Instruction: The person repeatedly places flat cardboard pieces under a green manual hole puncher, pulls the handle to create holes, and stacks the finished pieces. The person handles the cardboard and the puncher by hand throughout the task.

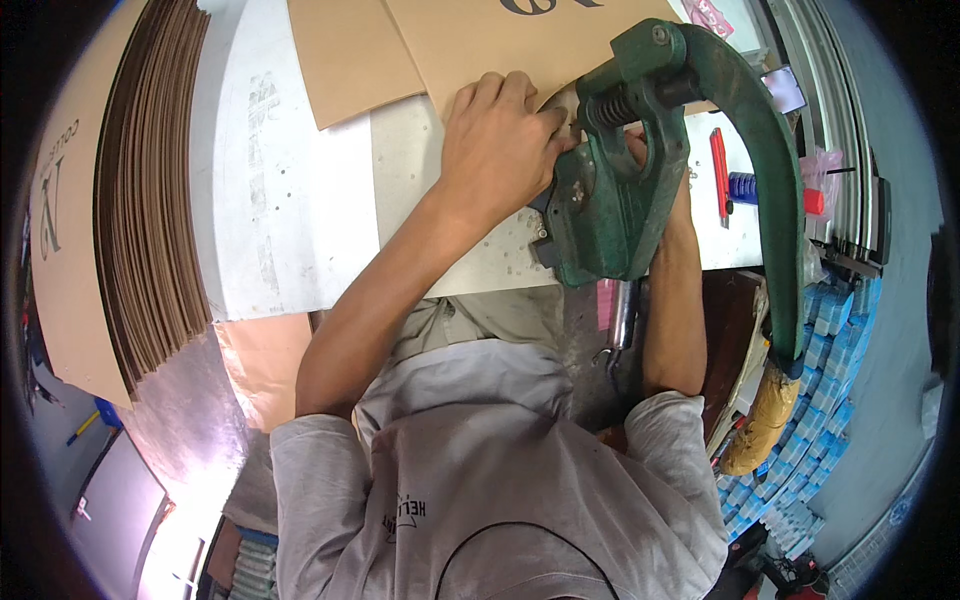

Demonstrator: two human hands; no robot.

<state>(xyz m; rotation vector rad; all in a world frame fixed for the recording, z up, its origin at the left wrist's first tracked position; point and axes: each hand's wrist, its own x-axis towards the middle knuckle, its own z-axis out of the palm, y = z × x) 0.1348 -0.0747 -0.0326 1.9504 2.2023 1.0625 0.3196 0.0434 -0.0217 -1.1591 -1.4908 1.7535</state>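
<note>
A brown cardboard sheet [480, 45] with a fold line and dark print lies at the far side of the white table. My left hand [497, 140] is closed on its near edge, fingers bent and thumb toward the press. Just right of it stands a green hand-lever press [615, 210], with a spring near its head and a long curved lever [765, 130]. The lever ends in a grip wrapped in yellow-brown tape [765, 425]. My right hand [637, 150] is behind the press body; only a bit of its fingers shows, so its grip is hidden.
A tall stack of cardboard sheets [155, 200] stands at the left. Right of the press lie a red cutter knife [720, 175] and a blue ribbed item [742, 187]. Many blue-wrapped bundles [815, 390] are piled at the right, below the white table [285, 200].
</note>
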